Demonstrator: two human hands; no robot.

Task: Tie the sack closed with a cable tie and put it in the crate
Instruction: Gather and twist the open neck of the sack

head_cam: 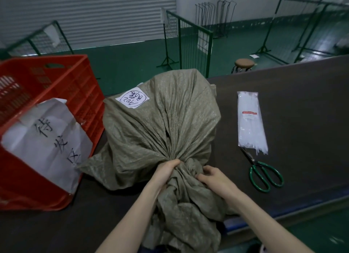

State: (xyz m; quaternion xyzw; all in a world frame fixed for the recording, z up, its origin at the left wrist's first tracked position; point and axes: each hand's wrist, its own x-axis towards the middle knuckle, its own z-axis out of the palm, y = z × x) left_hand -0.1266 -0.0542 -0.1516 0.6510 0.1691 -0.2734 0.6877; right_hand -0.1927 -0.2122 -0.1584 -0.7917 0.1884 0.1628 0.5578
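Note:
A full olive-green woven sack (pixel 160 124) lies on the dark table (pixel 302 105) with a white handwritten label on top. Its mouth is gathered into a bunched neck near the front edge, and loose cloth hangs down below it. My left hand (pixel 166 171) is clenched around the neck from the left. My right hand (pixel 213 177) pinches the gathered cloth from the right. A clear pack of white cable ties (pixel 250 120) lies to the right of the sack. A red plastic crate (pixel 45 120) stands to the left, with white paper sheets taped on its side.
Green-handled scissors (pixel 264 173) lie just below the cable tie pack. Beyond the table are a green floor, wire fence panels (pixel 188 41), a brown round stool (pixel 244 63) and metal stands. A blue strip runs along the table's front right edge.

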